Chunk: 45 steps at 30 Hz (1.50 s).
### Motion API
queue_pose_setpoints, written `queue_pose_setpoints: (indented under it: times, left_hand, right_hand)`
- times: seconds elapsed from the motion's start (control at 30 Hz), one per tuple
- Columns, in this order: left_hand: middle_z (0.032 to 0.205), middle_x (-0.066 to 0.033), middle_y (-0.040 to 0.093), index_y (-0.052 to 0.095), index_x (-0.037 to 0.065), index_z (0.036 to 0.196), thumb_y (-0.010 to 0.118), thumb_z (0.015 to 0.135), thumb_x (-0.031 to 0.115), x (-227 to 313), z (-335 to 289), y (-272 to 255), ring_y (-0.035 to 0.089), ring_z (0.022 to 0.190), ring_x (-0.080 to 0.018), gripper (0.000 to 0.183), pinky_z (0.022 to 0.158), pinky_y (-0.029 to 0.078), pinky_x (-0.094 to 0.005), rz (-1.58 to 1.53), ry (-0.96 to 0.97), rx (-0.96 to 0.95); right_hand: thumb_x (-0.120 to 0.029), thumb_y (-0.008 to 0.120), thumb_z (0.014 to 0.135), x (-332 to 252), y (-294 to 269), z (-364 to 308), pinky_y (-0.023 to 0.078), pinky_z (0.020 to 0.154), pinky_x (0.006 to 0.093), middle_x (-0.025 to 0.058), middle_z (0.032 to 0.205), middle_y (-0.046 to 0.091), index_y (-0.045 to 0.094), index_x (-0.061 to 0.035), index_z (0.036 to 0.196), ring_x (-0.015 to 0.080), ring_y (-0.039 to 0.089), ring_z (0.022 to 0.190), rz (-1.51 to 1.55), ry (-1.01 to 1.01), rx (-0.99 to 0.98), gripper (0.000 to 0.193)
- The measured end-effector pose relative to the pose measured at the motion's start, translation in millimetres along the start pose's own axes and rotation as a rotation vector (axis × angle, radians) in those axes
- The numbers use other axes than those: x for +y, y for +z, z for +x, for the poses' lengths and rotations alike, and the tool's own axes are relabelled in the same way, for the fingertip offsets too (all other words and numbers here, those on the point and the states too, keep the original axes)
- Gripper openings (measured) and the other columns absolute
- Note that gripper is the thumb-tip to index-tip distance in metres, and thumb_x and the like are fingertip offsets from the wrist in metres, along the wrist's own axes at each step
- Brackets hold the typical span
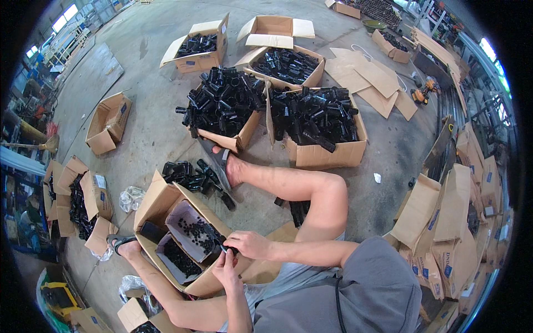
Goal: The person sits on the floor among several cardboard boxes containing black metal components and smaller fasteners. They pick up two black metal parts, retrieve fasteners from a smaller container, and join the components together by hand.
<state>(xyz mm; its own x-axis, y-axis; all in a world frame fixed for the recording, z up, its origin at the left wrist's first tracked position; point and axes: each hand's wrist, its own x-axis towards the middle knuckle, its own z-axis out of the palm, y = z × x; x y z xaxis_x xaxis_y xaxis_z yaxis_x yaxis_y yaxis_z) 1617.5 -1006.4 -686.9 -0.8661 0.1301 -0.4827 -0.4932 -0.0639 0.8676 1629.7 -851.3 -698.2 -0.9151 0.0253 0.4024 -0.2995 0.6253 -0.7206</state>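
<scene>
My right hand (248,245) and my left hand (225,268) meet over the near edge of an open cardboard box (209,276). Both are closed around a short black tubular part (232,250), mostly covered by the fingers. Inside the box stand two smaller bins. One light-lined bin (180,213) has small black pieces (195,233) scattered over its bottom. The other bin holds a denser heap of small black pieces (180,260). Beyond the box, a pile of black tubular parts (191,176) lies on the floor by my foot.
Large cartons heaped with black tubular parts (222,105) (319,119) stand ahead. An opened carton (108,123) sits at the left. Flat cardboard sheets (369,77) lie at the far right, near an orange power tool (425,91). Folded cartons (438,222) lean at the right.
</scene>
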Motion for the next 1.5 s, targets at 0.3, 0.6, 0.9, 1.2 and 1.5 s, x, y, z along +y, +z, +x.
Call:
queue_pose_setpoints:
  times: [0.3,0.6,0.9,1.2,1.5]
  left_hand:
    - [0.094,-0.0014,0.071,0.072,-0.001,0.118,0.071,0.095,0.013,5.6,-0.6,0.9,0.060,0.074,-0.0053,0.027,0.066,0.050,-0.0217,0.017,0.011,0.000]
    - [0.095,-0.0005,0.070,0.071,-0.003,0.119,0.072,0.094,0.013,4.5,-2.2,2.3,0.059,0.075,-0.0051,0.030,0.066,0.048,-0.0205,-0.033,-0.033,0.031]
    - [0.094,-0.0009,0.071,0.072,-0.003,0.116,0.073,0.093,0.013,4.2,-1.9,2.5,0.060,0.075,-0.0056,0.028,0.067,0.050,-0.0208,-0.025,-0.049,0.047]
    - [0.096,-0.0004,0.071,0.073,-0.002,0.117,0.072,0.093,0.011,4.1,-2.7,3.9,0.059,0.076,-0.0051,0.027,0.067,0.049,-0.0215,0.006,-0.019,0.062]
    - [0.093,0.0006,0.070,0.073,-0.003,0.115,0.073,0.092,0.011,-1.6,-1.2,-0.1,0.058,0.074,-0.0049,0.027,0.066,0.049,-0.0216,-0.001,-0.003,0.056]
  right_hand:
    - [-0.013,0.064,0.089,0.0,0.4,2.0,0.055,0.073,0.0407,0.0138,0.092,0.066,0.067,-0.0027,0.098,0.0315,0.067,0.088,-0.021,0.065,-0.048,0.014]
    - [-0.030,0.061,0.097,-7.1,-3.9,18.3,0.053,0.064,0.0435,0.0120,0.078,0.062,0.060,-0.0055,0.082,0.0326,0.065,0.075,-0.190,0.129,-0.144,0.029]
    - [-0.021,0.058,0.097,-6.2,-7.1,14.6,0.055,0.072,0.0439,0.0142,0.093,0.063,0.058,-0.0036,0.096,0.0334,0.065,0.088,-0.188,0.097,-0.298,0.018]
    - [-0.021,0.060,0.096,-12.1,-12.7,22.9,0.055,0.073,0.0430,0.0138,0.087,0.064,0.059,-0.0044,0.094,0.0330,0.065,0.087,-0.276,0.056,-0.324,0.016]
    - [-0.017,0.060,0.094,-6.1,-9.0,20.3,0.054,0.078,0.0417,0.0149,0.090,0.063,0.057,-0.0032,0.097,0.0324,0.064,0.089,-0.268,-0.026,-0.353,0.014]
